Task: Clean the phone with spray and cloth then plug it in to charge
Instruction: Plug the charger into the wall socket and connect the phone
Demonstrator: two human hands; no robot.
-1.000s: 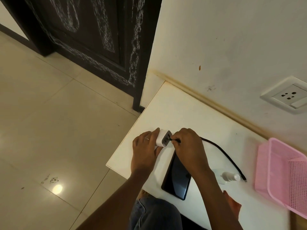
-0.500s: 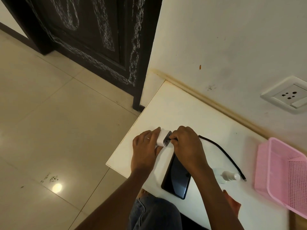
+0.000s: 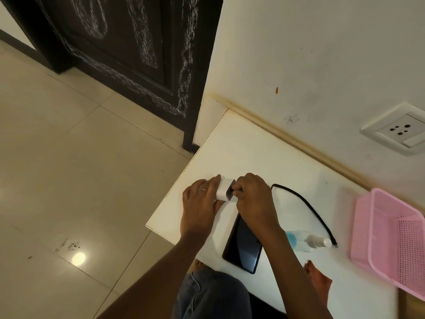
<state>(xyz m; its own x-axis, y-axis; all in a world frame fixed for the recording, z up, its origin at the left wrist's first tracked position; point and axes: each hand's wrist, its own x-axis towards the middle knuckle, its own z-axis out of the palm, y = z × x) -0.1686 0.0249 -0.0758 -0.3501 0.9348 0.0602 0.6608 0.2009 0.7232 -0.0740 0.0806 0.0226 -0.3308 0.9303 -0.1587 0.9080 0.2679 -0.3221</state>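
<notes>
While the left hand (image 3: 202,203) steadies the white charger brick (image 3: 224,189) on the worktop (image 3: 248,153), fingers wrapped over it, the right hand (image 3: 253,201) pinches the cable plug right at the brick's dark port face. So my read is the cleaning part's done and we're on the charging bit, mating the black cable (image 3: 305,203) to the adapter. Can't really tell if the plug's fully seated, the fingers hide it.

Next up, I'd guess, the brick has to go into the wall socket (image 3: 400,130) up on the right, and the cable's loose end, lying just beside the spray bottle (image 3: 303,241) nozzle, needs to go into the phone (image 3: 243,247).

Phone itself is lying flat, screen up, near the worktop's front edge, partly under the right wrist. Glass looks dark and glossy, no obvious smears from here. Pink basket (image 3: 391,238) sits off to the right.
</notes>
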